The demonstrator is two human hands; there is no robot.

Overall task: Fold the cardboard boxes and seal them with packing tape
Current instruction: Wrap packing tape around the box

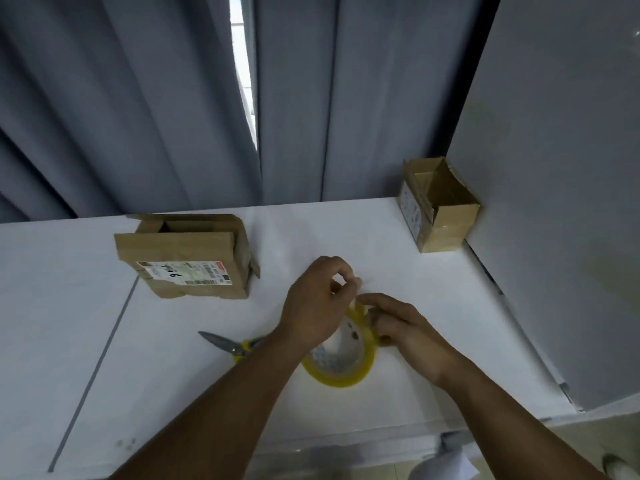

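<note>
A yellowish roll of packing tape stands on the white table in front of me. My right hand holds the roll's far side. My left hand pinches the loose tape end at the top of the roll between thumb and fingers. A brown cardboard box with a shipping label lies at the left, its top flaps partly open. A second, smaller cardboard box sits open at the back right against the wall.
Scissors with yellow handles lie just left of the roll, partly under my left forearm. Grey curtains hang behind the table. A grey wall panel borders the table's right side. A dark seam crosses the tabletop at left.
</note>
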